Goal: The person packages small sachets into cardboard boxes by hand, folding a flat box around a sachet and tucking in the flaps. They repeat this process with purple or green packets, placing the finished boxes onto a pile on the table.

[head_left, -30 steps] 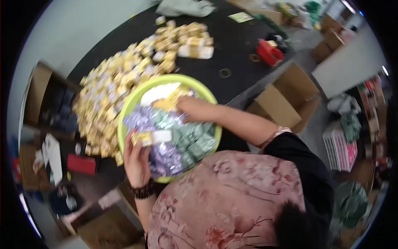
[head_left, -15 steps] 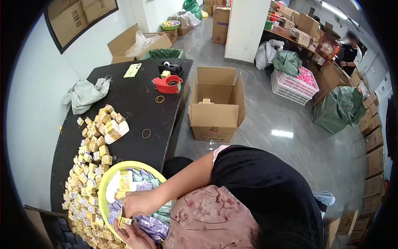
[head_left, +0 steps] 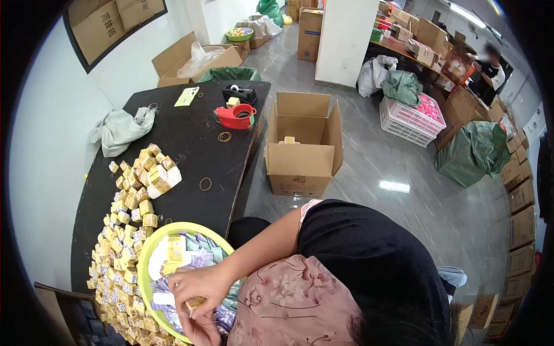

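Note:
Over a yellow-green basin [head_left: 146, 252], both of my hands are closed around a small yellow box [head_left: 195, 301], which my fingers partly cover. My right hand [head_left: 203, 286] reaches in from above, its fingers bent down onto the box. From below, my left hand [head_left: 202, 330] grips the same box. A white flap or card [head_left: 164, 299] juts out to the left of my fingers. Purple sachets [head_left: 225, 318] and green sachets [head_left: 218, 254] fill the basin. Flat yellow-and-white cartons [head_left: 173, 254] lie on top of them at the far side.
A large pile of small yellow boxes [head_left: 118, 271] covers the black table [head_left: 190, 155] left of the basin. Farther up are a red tape dispenser [head_left: 235, 117], rubber bands and a grey cloth [head_left: 123, 131]. An open carton [head_left: 300, 167] stands on the floor. A person [head_left: 489, 75] works at the back right.
My right hand has turned and closed over the small yellow box, which showed more clearly before. The white flap now shows at the left. The person at the back has raised an arm.

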Action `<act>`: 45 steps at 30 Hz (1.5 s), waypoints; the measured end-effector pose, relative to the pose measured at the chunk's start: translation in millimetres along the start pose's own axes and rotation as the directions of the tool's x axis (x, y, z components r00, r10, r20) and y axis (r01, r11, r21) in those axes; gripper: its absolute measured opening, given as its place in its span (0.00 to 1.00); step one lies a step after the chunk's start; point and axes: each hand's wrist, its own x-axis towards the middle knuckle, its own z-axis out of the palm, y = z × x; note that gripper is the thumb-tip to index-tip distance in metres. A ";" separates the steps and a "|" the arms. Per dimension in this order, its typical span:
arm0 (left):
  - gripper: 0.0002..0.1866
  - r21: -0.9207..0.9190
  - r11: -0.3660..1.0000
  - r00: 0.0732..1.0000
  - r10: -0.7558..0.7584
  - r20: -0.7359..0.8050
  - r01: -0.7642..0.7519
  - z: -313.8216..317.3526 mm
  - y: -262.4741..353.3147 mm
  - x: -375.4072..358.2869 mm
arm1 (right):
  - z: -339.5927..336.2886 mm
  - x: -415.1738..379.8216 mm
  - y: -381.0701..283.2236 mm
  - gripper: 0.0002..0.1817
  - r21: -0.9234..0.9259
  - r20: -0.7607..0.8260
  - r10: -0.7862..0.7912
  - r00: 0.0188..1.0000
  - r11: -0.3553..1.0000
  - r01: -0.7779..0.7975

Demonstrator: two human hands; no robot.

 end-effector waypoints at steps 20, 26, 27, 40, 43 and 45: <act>0.27 0.140 0.968 0.973 0.220 -0.064 -0.210 36.2 6.0 -20.3 | 19.6 20.9 4.1 0.09 0.559 0.194 0.547 0.814 0.621 -0.550; 0.26 0.159 0.964 0.970 0.228 -0.084 -0.213 30.9 3.5 -23.1 | 25.7 15.5 13.8 0.09 0.597 0.157 0.474 0.866 0.653 -0.466; 0.26 0.198 0.957 0.970 0.230 -0.072 -0.212 29.6 3.9 -23.4 | 25.8 14.9 14.4 0.08 0.607 0.137 0.471 0.872 0.656 -0.449; 0.25 0.231 0.957 0.980 0.193 -0.056 -0.176 22.2 7.3 -32.4 | 28.9 10.8 9.9 0.09 0.608 0.217 0.577 0.787 0.551 -0.571; 0.25 0.192 0.964 0.975 0.204 -0.086 -0.185 27.5 8.0 -34.6 | 31.5 12.9 3.8 0.10 0.483 0.154 0.480 0.864 0.726 -0.490; 0.25 0.161 0.971 0.978 0.191 -0.087 -0.175 24.7 7.8 -35.8 | 29.4 18.7 -1.9 0.10 0.196 0.155 0.227 0.962 0.947 -0.255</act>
